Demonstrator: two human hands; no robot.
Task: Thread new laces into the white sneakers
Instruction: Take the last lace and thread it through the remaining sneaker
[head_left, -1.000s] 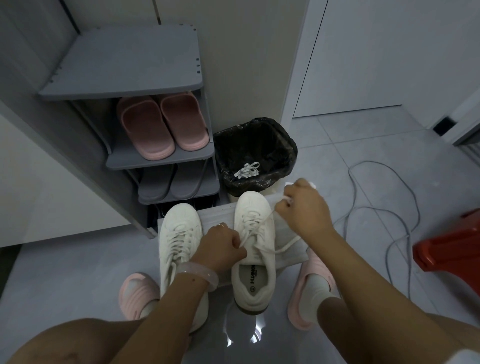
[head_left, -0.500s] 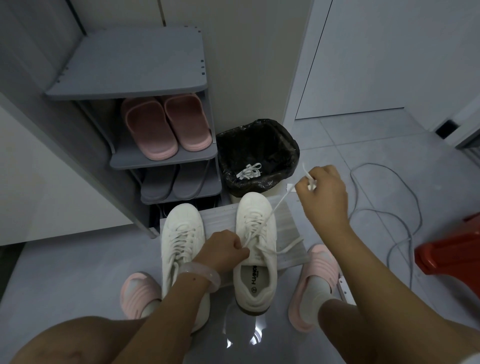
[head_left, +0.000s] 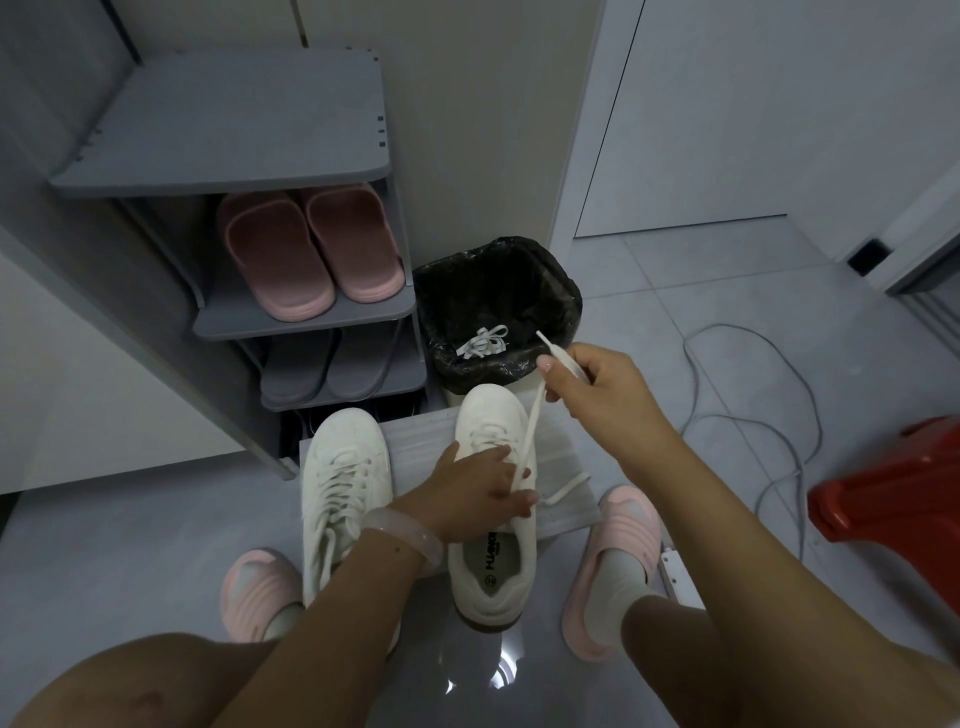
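Note:
Two white sneakers stand side by side on a pale sheet on the floor. The left sneaker (head_left: 345, 478) is fully laced. My left hand (head_left: 480, 486) presses down on the eyelet area of the right sneaker (head_left: 493, 561). My right hand (head_left: 597, 387) is raised above and to the right of its toe, pinching a flat white lace (head_left: 530, 441) that runs taut down to the eyelets under my left hand. The lace's other end (head_left: 569, 488) lies loose on the sheet to the right of the shoe.
A grey shoe rack (head_left: 291, 317) with pink slippers (head_left: 311, 249) and grey slippers stands behind the sneakers. A black-lined bin (head_left: 561, 301) holds an old lace (head_left: 483, 340). A grey cable (head_left: 800, 395) loops on the right floor beside a red stool (head_left: 893, 483). My feet wear pink slippers.
My right hand has lifted further up and to the right, drawing the lace out longer and tighter. My left hand went from a fist to fingers spread over the eyelets.

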